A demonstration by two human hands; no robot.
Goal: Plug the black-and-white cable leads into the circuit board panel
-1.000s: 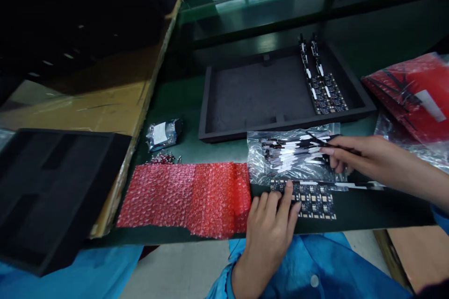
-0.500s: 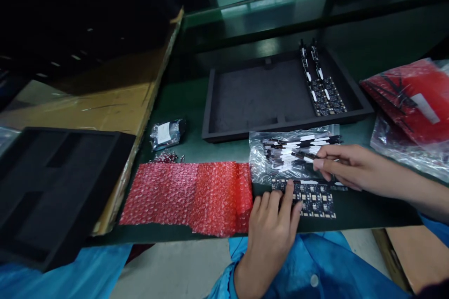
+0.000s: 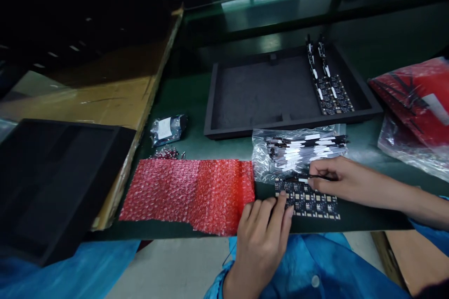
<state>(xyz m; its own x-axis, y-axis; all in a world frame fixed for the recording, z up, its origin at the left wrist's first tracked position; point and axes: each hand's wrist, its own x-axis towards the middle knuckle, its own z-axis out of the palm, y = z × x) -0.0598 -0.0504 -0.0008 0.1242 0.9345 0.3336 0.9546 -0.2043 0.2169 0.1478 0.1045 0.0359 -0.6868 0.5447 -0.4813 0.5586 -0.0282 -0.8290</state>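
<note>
Green bench mat [image 3: 182,98]: black strip-fitting station.
L hand [image 3: 261,238] fingers flat pinning black circuit panel [image 3: 308,201]; R hand [image 3: 333,180] pinching thin black strip [image 3: 308,178]; 2 panels in black foam tray [image 3: 228,103], bagged strips [image 3: 301,147] left.

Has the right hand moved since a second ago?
Yes. The right hand came off the clear bag of strips toward the black circuit board.

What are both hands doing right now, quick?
Left hand: open, fingertips pressing down on the circuit board.
Right hand: closed, pinching a thin black strip just above the board.
</note>
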